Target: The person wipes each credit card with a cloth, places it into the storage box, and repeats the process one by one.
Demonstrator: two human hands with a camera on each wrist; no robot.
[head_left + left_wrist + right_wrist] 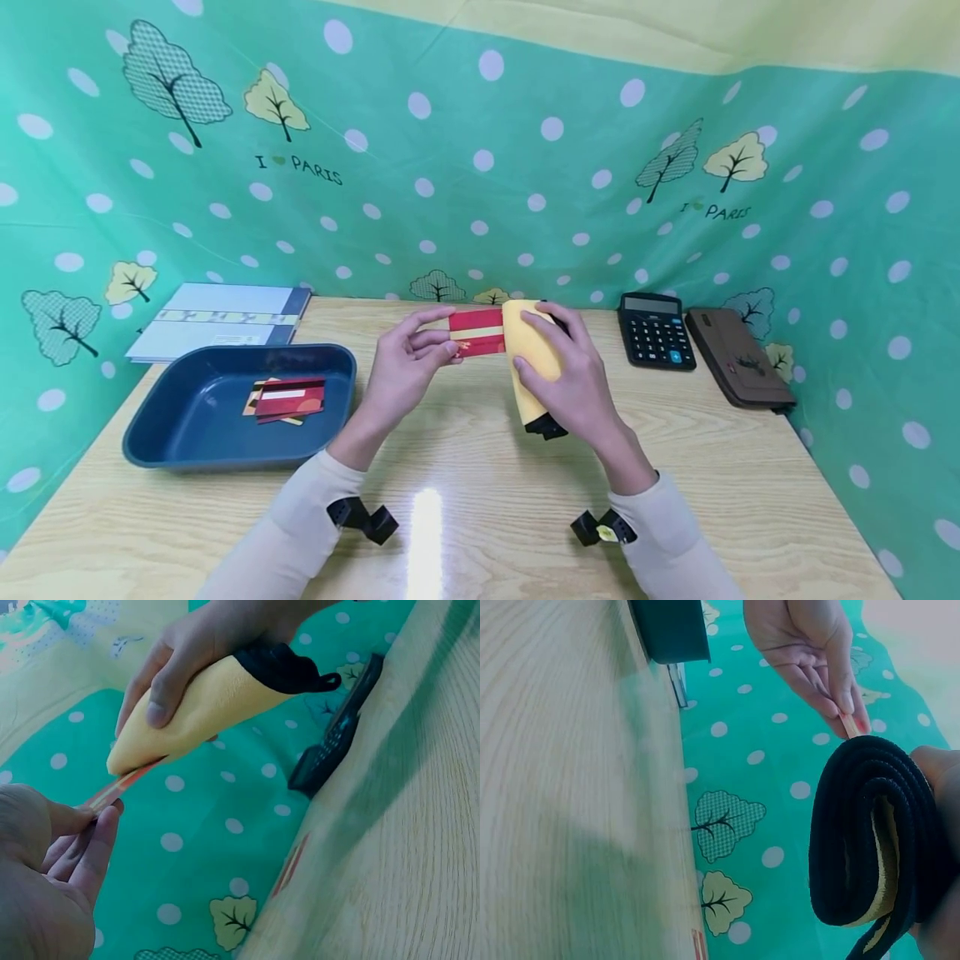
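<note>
My left hand point(408, 358) pinches a red card with a pale stripe point(475, 332) by its left end, thumb against the fingers. The right hand point(570, 362) grips a folded yellow cloth with black edging point(534, 362). In the left wrist view the cloth point(191, 712) meets the card point(120, 787), and the card's far end is hidden by it. Both are held up above the table. From the right wrist view, the black edge of the cloth point(855, 832) shows several rolled layers.
At left stands a blue basin point(195, 425) with several red and gold cards point(291, 398) inside. Behind it lies a white and blue book point(225, 317). A black calculator point(657, 333) and a brown case point(738, 358) lie at the right. A patterned green curtain point(450, 192) borders the table point(495, 500).
</note>
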